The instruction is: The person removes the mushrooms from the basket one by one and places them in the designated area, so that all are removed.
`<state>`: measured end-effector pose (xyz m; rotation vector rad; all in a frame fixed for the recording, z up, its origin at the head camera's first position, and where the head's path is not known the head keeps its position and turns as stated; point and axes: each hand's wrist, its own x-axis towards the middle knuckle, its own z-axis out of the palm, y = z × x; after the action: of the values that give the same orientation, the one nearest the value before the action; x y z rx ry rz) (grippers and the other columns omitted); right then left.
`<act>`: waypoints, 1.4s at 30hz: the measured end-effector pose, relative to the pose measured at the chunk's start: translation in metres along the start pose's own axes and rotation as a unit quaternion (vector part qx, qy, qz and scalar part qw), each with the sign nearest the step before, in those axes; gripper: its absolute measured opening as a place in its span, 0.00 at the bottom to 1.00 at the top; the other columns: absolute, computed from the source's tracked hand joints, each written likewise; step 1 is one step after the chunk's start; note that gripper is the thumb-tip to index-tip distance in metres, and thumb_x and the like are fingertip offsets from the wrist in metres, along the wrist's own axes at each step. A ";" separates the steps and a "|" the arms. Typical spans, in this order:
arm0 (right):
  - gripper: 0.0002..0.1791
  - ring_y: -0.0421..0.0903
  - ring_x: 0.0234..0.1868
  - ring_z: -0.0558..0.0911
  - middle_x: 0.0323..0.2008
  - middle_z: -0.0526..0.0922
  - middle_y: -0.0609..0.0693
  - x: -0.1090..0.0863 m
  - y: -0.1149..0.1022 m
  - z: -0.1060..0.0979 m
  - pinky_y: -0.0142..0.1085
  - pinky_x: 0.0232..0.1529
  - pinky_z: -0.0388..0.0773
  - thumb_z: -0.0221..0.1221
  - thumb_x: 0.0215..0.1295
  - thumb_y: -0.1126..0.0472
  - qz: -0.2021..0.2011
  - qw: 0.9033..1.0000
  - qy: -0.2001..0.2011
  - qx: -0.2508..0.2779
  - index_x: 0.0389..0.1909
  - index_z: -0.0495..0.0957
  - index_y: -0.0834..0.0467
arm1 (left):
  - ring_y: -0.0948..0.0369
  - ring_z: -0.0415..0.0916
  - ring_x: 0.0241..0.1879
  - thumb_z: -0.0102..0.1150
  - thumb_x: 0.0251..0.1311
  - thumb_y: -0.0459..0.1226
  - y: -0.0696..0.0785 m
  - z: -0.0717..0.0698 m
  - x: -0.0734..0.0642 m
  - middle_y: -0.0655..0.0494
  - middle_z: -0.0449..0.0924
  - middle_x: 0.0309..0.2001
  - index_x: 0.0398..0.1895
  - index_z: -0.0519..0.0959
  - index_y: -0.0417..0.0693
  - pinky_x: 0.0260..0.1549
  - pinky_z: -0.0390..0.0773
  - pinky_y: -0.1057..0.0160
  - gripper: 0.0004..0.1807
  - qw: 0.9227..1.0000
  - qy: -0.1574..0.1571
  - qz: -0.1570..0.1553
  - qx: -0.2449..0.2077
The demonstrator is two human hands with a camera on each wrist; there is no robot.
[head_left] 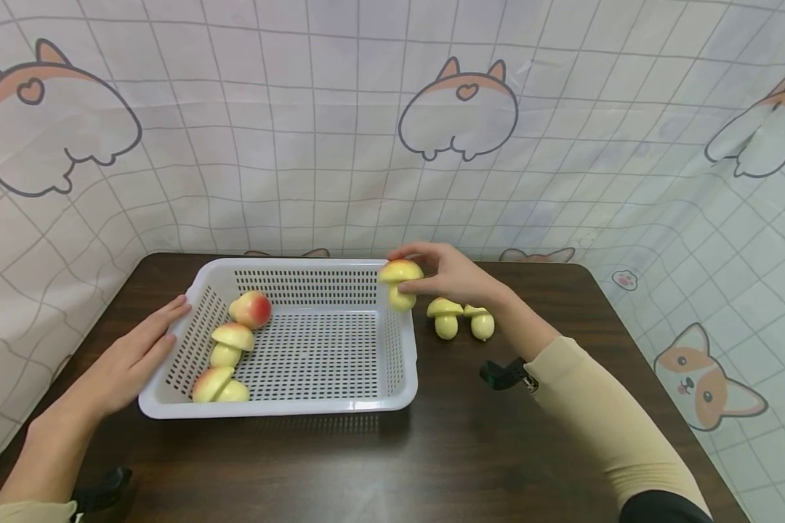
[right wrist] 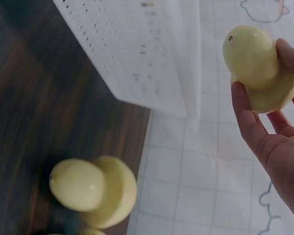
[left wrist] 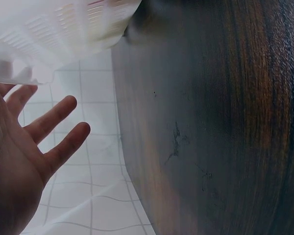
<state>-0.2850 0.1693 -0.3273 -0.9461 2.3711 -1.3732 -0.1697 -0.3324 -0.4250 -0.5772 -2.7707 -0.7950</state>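
My right hand (head_left: pixel 441 272) holds a toy mushroom (head_left: pixel 400 272) with a red-tinged yellow cap, up at the right rim of a white plastic basket (head_left: pixel 320 408). In the right wrist view, thumb and fingers grip this mushroom (right wrist: pixel 252 61) round its cap, its pale stem pointing away from the palm. My left hand (head_left: pixel 127 359) rests with straight fingers against the basket's left rim; the left wrist view shows those fingers (left wrist: pixel 63 144) spread beside the basket wall. Inside the basket, along its left side, lie a mushroom with a redder cap (head_left: pixel 255 310) and two yellow ones (head_left: pixel 232 336).
Two more toy mushrooms (head_left: pixel 445 318) stand side by side on the dark wooden table (head_left: pixel 392 472), right of the basket. A white grid-patterned cloth (head_left: pixel 340 145) with cartoon dogs hangs behind the table and at both sides.
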 end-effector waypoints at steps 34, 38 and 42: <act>0.27 0.51 0.60 0.77 0.62 0.77 0.54 -0.100 0.081 -0.069 0.39 0.51 0.75 0.69 0.68 0.57 0.084 0.989 0.117 -0.035 0.64 0.74 0.60 | 0.50 0.66 0.62 0.47 0.79 0.38 0.000 -0.001 0.000 0.49 0.53 0.81 0.80 0.60 0.48 0.50 0.51 0.84 0.29 1.000 0.002 0.008 -0.007; 0.29 0.50 0.59 0.79 0.63 0.76 0.56 -0.111 0.090 -0.075 0.36 0.50 0.78 0.69 0.68 0.57 0.106 0.985 0.133 -0.003 0.66 0.74 0.61 | 0.57 0.64 0.63 0.47 0.78 0.37 0.001 -0.001 0.000 0.47 0.55 0.80 0.80 0.61 0.47 0.51 0.50 0.84 0.29 1.000 0.007 0.011 -0.005; 0.30 0.46 0.57 0.80 0.62 0.77 0.57 -0.120 0.100 -0.080 0.36 0.49 0.79 0.69 0.68 0.57 0.126 0.980 0.151 0.012 0.67 0.73 0.62 | 0.67 0.61 0.66 0.47 0.78 0.36 0.001 -0.001 0.000 0.46 0.55 0.80 0.79 0.61 0.46 0.51 0.50 0.84 0.28 1.000 0.010 0.013 -0.007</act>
<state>-0.2749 0.3354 -0.3820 -0.4327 2.5728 -1.5283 -0.1689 -0.3324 -0.4242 -0.6025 -2.7367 -0.8100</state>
